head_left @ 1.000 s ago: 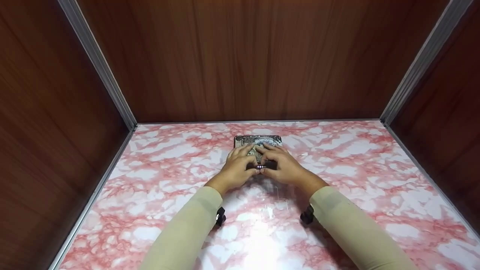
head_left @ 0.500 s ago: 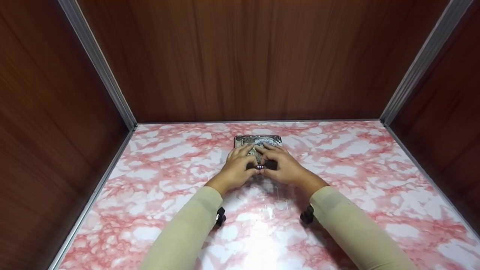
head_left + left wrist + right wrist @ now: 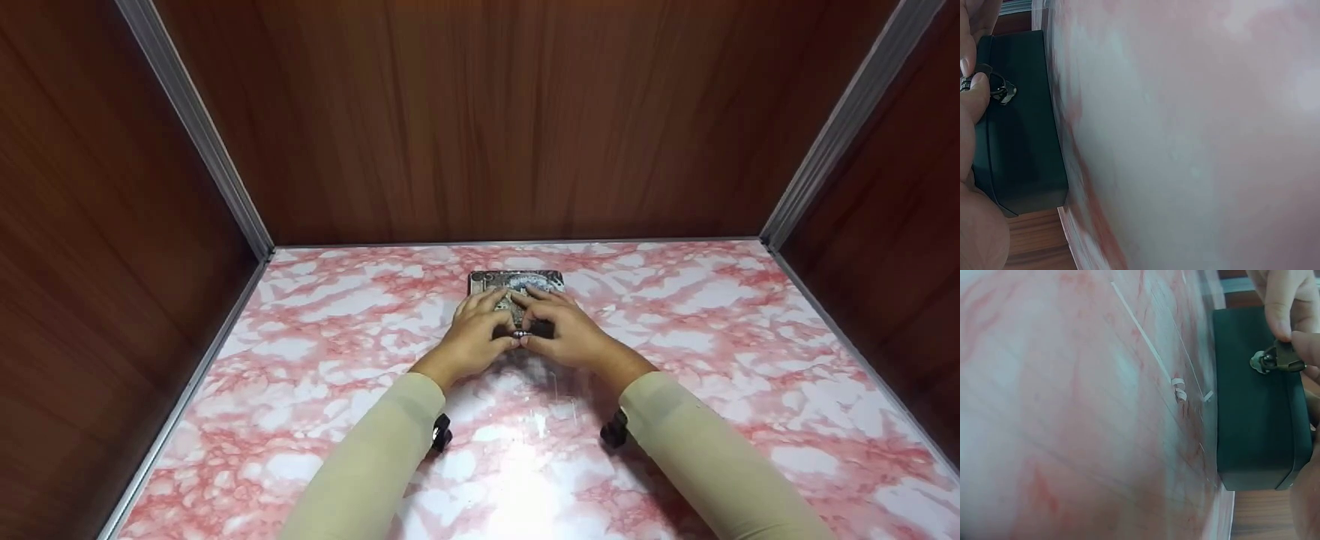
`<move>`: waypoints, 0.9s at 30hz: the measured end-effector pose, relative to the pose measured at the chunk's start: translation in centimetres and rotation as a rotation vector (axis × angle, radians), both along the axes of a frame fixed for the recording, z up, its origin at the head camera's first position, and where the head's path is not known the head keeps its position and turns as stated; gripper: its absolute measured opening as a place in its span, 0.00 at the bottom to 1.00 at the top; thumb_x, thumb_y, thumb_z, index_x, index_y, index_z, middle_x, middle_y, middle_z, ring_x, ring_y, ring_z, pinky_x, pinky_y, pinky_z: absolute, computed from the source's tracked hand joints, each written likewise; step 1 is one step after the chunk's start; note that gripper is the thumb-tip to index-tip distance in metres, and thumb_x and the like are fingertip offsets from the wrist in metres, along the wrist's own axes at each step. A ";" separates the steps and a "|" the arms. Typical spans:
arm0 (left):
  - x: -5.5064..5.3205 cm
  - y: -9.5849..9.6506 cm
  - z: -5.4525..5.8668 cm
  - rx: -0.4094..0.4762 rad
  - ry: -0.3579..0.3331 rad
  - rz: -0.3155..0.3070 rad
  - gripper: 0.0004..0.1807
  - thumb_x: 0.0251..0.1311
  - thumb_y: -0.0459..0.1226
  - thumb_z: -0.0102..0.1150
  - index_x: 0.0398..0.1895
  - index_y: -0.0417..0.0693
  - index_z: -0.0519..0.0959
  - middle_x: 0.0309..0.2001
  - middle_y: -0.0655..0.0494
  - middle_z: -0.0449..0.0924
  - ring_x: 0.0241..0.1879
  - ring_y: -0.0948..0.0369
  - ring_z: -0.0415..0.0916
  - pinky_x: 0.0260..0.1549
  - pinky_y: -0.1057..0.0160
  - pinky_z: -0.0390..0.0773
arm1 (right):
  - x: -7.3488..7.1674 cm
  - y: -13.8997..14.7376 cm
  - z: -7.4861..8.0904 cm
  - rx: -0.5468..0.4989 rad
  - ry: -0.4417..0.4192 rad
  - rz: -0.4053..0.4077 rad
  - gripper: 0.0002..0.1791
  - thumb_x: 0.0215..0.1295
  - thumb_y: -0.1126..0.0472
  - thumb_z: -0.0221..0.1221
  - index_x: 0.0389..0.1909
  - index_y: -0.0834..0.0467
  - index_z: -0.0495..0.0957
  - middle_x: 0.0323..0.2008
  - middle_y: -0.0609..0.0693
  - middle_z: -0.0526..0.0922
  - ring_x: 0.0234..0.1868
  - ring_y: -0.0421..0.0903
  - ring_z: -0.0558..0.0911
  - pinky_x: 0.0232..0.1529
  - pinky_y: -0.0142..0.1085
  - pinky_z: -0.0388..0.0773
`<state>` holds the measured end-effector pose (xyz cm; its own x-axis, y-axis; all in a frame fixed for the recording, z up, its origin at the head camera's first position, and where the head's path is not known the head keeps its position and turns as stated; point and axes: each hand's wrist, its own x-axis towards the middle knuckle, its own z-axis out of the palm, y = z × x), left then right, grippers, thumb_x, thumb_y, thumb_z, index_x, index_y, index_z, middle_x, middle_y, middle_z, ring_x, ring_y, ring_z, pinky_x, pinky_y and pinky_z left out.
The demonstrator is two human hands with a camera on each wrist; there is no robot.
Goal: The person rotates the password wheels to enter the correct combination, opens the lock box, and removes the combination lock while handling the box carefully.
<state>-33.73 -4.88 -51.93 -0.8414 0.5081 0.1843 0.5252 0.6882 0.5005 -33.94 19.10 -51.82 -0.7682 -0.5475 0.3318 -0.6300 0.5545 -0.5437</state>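
Note:
A small box with a dark green front [image 3: 1255,427] and a patterned lid [image 3: 517,280] sits on the table. A small combination padlock [image 3: 1286,357] with number dials hangs through the metal hasp [image 3: 1005,93] on its front. My left hand [image 3: 471,341] pinches the padlock between thumb and index finger, from the left. From the right, my right hand [image 3: 570,330] also pinches it with thumb and forefinger. The other fingers of both hands lie across the lid. Fingertips partly cover the padlock, so the dial numbers are hidden.
The red-and-white marbled table [image 3: 300,420] is enclosed by brown wood-look panels [image 3: 480,120] with metal corner strips [image 3: 202,135]. In the right wrist view, thin whitish strips [image 3: 1143,332] lie on the tabletop before the box. Black wrist devices [image 3: 613,430] sit under the sleeves.
Both hands keep their places at the padlock, and the box stays put. Only slight movement of the padlock between the fingertips shows.

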 end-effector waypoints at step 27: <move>0.1 0.0 0.0 0.022 0.003 0.012 0.13 0.74 0.52 0.72 0.40 0.55 0.84 0.92 0.49 0.59 0.94 0.46 0.47 0.94 0.40 0.39 | 0.0 0.1 0.0 0.018 -0.005 -0.005 0.08 0.69 0.56 0.71 0.42 0.53 0.84 0.85 0.52 0.73 0.91 0.65 0.63 0.90 0.76 0.47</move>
